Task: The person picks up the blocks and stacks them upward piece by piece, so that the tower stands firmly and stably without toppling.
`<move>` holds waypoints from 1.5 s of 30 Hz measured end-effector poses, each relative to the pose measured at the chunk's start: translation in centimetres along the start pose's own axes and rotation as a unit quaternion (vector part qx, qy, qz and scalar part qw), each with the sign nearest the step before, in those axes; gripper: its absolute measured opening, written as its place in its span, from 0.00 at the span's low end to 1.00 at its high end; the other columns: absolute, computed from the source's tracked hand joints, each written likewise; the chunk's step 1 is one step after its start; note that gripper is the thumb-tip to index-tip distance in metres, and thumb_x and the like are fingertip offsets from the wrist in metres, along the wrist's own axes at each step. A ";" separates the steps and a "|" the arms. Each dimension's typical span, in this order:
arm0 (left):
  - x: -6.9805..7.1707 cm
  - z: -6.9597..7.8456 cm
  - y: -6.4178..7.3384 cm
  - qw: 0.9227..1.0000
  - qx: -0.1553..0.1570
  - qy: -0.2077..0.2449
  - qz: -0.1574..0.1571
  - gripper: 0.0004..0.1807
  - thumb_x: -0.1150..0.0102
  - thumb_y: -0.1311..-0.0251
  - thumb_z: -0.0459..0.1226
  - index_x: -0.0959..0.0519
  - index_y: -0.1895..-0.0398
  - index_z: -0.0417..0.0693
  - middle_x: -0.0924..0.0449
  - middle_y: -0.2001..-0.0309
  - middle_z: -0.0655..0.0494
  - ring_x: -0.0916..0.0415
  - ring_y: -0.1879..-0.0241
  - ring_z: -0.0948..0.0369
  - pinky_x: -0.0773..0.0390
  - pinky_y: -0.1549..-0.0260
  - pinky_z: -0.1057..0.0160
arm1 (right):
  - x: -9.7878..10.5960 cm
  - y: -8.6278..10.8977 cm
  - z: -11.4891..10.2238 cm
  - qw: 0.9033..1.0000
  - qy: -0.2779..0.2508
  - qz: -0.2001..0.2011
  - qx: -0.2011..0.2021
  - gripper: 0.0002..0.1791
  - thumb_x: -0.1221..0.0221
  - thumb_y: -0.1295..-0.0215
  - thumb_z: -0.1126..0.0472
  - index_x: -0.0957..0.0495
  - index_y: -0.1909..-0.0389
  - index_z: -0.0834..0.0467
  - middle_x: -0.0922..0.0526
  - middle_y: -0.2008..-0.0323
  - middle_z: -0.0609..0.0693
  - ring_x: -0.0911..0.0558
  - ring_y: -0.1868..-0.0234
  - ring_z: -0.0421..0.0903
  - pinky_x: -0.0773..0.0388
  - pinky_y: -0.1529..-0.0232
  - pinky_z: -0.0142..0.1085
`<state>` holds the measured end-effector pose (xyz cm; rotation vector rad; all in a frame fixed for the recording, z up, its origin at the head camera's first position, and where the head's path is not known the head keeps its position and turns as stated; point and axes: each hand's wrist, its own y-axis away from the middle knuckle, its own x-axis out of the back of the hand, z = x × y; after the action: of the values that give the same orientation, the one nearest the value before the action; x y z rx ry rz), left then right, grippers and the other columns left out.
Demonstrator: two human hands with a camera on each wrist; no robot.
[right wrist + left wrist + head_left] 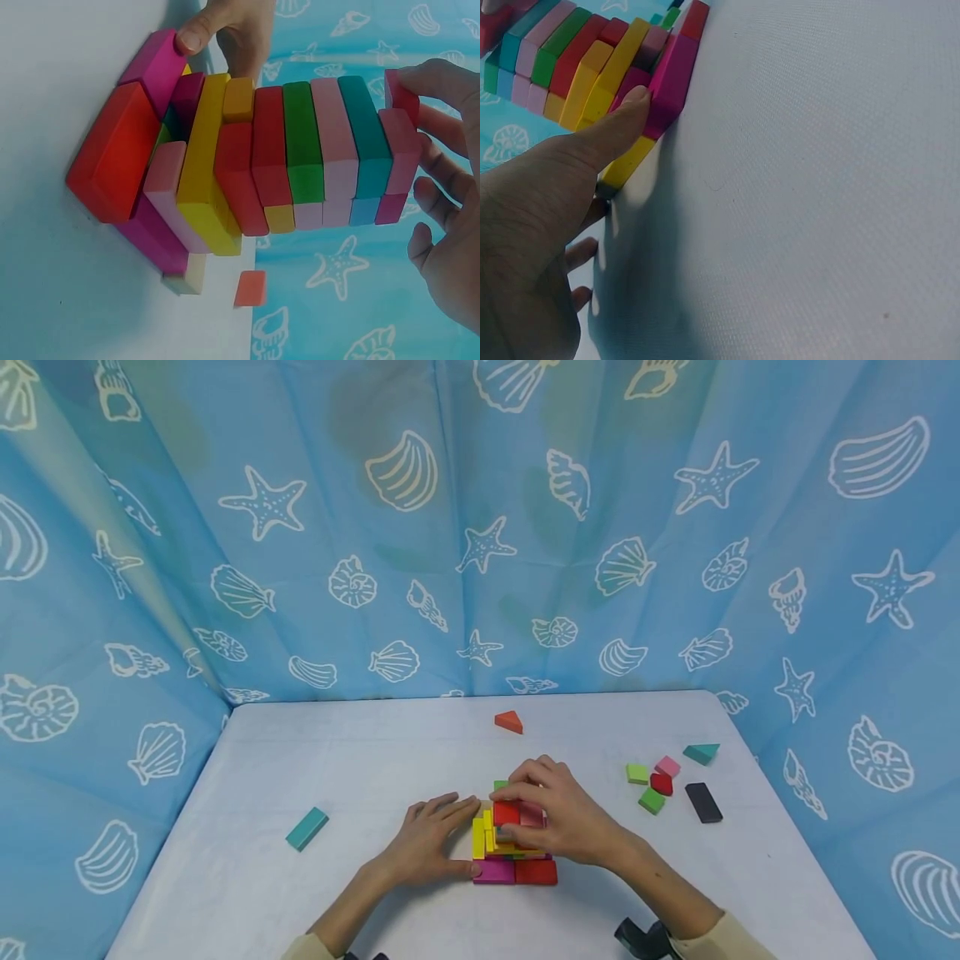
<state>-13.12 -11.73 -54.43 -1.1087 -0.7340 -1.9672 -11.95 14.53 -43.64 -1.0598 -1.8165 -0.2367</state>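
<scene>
A layered tower of coloured wooden blocks stands mid-table, on a base with a magenta block (494, 872) and a red block (112, 154) side by side at the front. My left hand (431, 843) is at the tower's left side, its thumb touching the magenta block and its other fingers spread toward the back. At the top, my right hand (566, 817) pinches a small red block (402, 101) between thumb and finger, beside a pink block (400, 146) on the top layer. A teal block (364, 135) and a green block (302, 139) lie in layers below.
A teal block (307, 829) lies alone at left. An orange triangle (509, 722) lies at the back. On the right are a light green block (637, 774), a green block (652, 800), a red piece (662, 783), a pink block (667, 766), a teal triangle (701, 753) and a black block (703, 802).
</scene>
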 end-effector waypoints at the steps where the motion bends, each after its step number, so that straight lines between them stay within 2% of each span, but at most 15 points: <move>1: 0.0 0.0 0.0 1.000 0.000 0.000 0.000 0.54 0.37 0.51 0.71 0.42 0.21 0.65 0.40 0.23 0.63 0.49 0.23 0.52 0.48 0.31 0.35 | 0.0 0.0 0.0 1.000 0.001 -0.001 -0.002 0.28 0.24 0.50 0.46 0.18 0.45 0.39 0.25 0.53 0.34 0.31 0.46 0.34 0.26 0.45 0.46; 12: 0.0 0.0 0.0 1.000 -0.004 0.003 0.000 0.53 0.37 0.50 0.70 0.42 0.21 0.65 0.40 0.23 0.63 0.49 0.23 0.52 0.48 0.31 0.35 | -0.3 0.1 0.5 1.000 0.005 -0.014 -0.018 0.29 0.23 0.52 0.48 0.18 0.45 0.35 0.28 0.53 0.35 0.33 0.44 0.34 0.26 0.45 0.45; 19: 0.0 -0.1 -0.2 1.000 -0.007 0.001 0.001 0.53 0.38 0.50 0.71 0.42 0.21 0.65 0.40 0.23 0.63 0.49 0.23 0.52 0.47 0.31 0.35 | -0.2 0.2 0.6 1.000 0.004 -0.016 -0.019 0.29 0.24 0.50 0.47 0.18 0.45 0.36 0.28 0.52 0.36 0.33 0.45 0.35 0.26 0.46 0.44; 22: -0.1 0.0 -0.1 1.000 -0.007 0.001 0.001 0.54 0.38 0.50 0.71 0.42 0.21 0.65 0.40 0.24 0.63 0.49 0.23 0.52 0.47 0.31 0.34 | 0.2 0.4 0.6 1.000 0.002 -0.010 -0.028 0.28 0.26 0.48 0.46 0.19 0.43 0.38 0.28 0.51 0.36 0.33 0.44 0.36 0.24 0.46 0.45; 25: -0.1 0.0 0.0 1.000 -0.006 0.005 0.001 0.54 0.38 0.50 0.71 0.42 0.21 0.64 0.40 0.23 0.63 0.49 0.23 0.51 0.47 0.31 0.34 | 1.0 1.1 1.3 0.998 -0.002 0.012 -0.054 0.27 0.28 0.45 0.45 0.19 0.42 0.38 0.27 0.49 0.36 0.32 0.43 0.37 0.23 0.46 0.46; 29: 0.0 0.1 0.1 1.000 -0.006 0.008 0.003 0.54 0.37 0.50 0.71 0.42 0.21 0.64 0.40 0.23 0.63 0.50 0.23 0.51 0.47 0.31 0.34 | 2.5 2.5 4.5 0.993 -0.007 0.050 -0.108 0.25 0.29 0.41 0.48 0.20 0.42 0.39 0.24 0.49 0.40 0.28 0.44 0.40 0.20 0.48 0.48; 33: 0.0 0.2 0.0 1.000 -0.007 0.006 0.007 0.54 0.38 0.50 0.71 0.42 0.21 0.63 0.40 0.23 0.63 0.49 0.23 0.51 0.47 0.31 0.34 | 3.6 4.7 10.2 0.984 0.016 0.067 -0.163 0.20 0.33 0.34 0.53 0.20 0.41 0.46 0.21 0.47 0.48 0.26 0.44 0.49 0.20 0.48 0.53; 36: 0.0 0.1 0.0 1.000 -0.006 0.007 0.008 0.54 0.38 0.50 0.71 0.42 0.21 0.63 0.40 0.23 0.62 0.49 0.24 0.51 0.47 0.32 0.34 | 4.0 6.7 14.9 0.976 0.046 0.061 -0.205 0.19 0.36 0.32 0.57 0.20 0.41 0.54 0.21 0.46 0.55 0.25 0.49 0.54 0.20 0.51 0.53; 39: -0.1 0.0 0.0 1.000 -0.007 0.009 0.011 0.54 0.38 0.50 0.71 0.42 0.21 0.63 0.40 0.24 0.62 0.49 0.24 0.51 0.47 0.32 0.34 | 4.0 8.5 18.5 0.967 0.060 0.046 -0.245 0.21 0.36 0.33 0.59 0.21 0.40 0.59 0.22 0.44 0.62 0.24 0.49 0.59 0.21 0.50 0.55; 42: -0.3 -0.2 0.0 1.000 -0.008 0.012 0.010 0.54 0.38 0.51 0.71 0.42 0.21 0.63 0.40 0.23 0.63 0.49 0.24 0.51 0.47 0.32 0.34 | 3.8 9.8 20.4 0.960 0.073 0.034 -0.269 0.23 0.35 0.34 0.56 0.21 0.39 0.59 0.23 0.43 0.64 0.26 0.44 0.62 0.23 0.46 0.59; 45: -0.2 -0.1 -0.1 1.000 -0.008 0.015 0.008 0.54 0.38 0.51 0.71 0.42 0.21 0.63 0.40 0.23 0.63 0.50 0.23 0.51 0.48 0.32 0.34 | 3.6 10.2 21.1 0.959 0.084 0.033 -0.267 0.25 0.34 0.35 0.54 0.21 0.39 0.59 0.22 0.43 0.64 0.26 0.45 0.62 0.23 0.48 0.59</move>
<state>-13.13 -11.67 -54.68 -1.0881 -0.6935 -1.9754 -18.51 34.73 -54.07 -1.4189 -1.5948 -0.7876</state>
